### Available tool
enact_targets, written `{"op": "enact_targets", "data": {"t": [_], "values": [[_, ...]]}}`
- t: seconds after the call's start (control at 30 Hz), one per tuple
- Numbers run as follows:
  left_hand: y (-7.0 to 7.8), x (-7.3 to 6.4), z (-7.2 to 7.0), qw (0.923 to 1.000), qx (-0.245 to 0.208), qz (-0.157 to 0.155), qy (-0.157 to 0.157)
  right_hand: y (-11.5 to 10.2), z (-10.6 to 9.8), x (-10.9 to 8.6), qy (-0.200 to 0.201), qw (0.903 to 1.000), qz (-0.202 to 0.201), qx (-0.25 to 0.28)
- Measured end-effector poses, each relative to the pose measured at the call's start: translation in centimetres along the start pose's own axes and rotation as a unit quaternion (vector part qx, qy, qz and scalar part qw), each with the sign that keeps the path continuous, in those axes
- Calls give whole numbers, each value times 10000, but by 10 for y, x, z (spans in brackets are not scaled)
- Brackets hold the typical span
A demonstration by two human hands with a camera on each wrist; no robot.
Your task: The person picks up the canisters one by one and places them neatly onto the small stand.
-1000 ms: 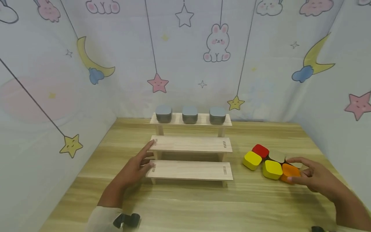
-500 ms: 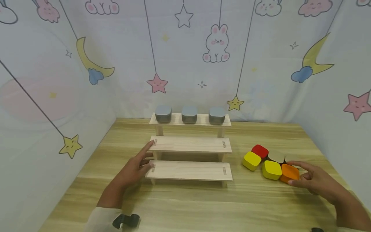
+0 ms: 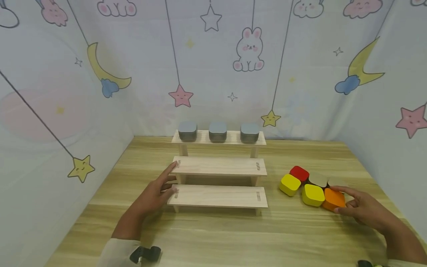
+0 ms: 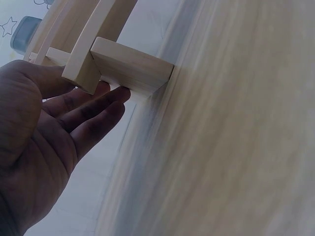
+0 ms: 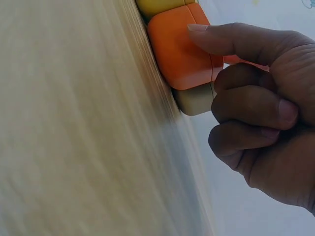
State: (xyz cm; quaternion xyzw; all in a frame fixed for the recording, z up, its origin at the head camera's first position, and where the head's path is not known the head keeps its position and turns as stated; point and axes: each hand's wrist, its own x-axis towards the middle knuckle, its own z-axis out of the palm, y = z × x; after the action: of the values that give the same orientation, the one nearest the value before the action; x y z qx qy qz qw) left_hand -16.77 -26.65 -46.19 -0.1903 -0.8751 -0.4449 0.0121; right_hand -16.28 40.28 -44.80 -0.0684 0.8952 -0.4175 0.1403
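Note:
In the head view my right hand (image 3: 365, 209) pinches an orange rounded-square box (image 3: 333, 198), index finger at its far edge and thumb at its near side. The right wrist view shows the thumb flat on the orange box's side (image 5: 177, 56), with the other fingers curled in. My left hand (image 3: 151, 194) holds the left end of a three-tier wooden display shelf (image 3: 217, 195). Its thumb lies on the lowest board and its index finger reaches the middle board. Seen from the left wrist, the other fingers (image 4: 93, 125) touch the support under the board.
Three grey boxes (image 3: 218, 132) stand spaced along the top tier. Next to the orange box sit two yellow boxes (image 3: 313, 195), a red box (image 3: 299, 173) and two beige boxes (image 3: 317, 179), close together on the wood-grain table (image 3: 213, 241). A patterned curtain (image 3: 213, 74) surrounds the table.
My right thumb and index finger have shifted slightly around the orange box, which sits at a slightly different tilt. My left hand keeps its place on the shelf.

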Motion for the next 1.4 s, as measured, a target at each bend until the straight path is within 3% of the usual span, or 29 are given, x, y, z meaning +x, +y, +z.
{"op": "enact_targets", "data": {"t": [0.37,0.8,1.4], "values": [[-2,0,0,9999,42,121,11,6,1,3,-79,9998,-184,36],[-3,0,0,9999,33,142,-2,10,-1,4,-185,9997,-32,180],[0,-1,0,9999,-74,40,-63,5,-3,-7,23,9994,-354,27]]}}
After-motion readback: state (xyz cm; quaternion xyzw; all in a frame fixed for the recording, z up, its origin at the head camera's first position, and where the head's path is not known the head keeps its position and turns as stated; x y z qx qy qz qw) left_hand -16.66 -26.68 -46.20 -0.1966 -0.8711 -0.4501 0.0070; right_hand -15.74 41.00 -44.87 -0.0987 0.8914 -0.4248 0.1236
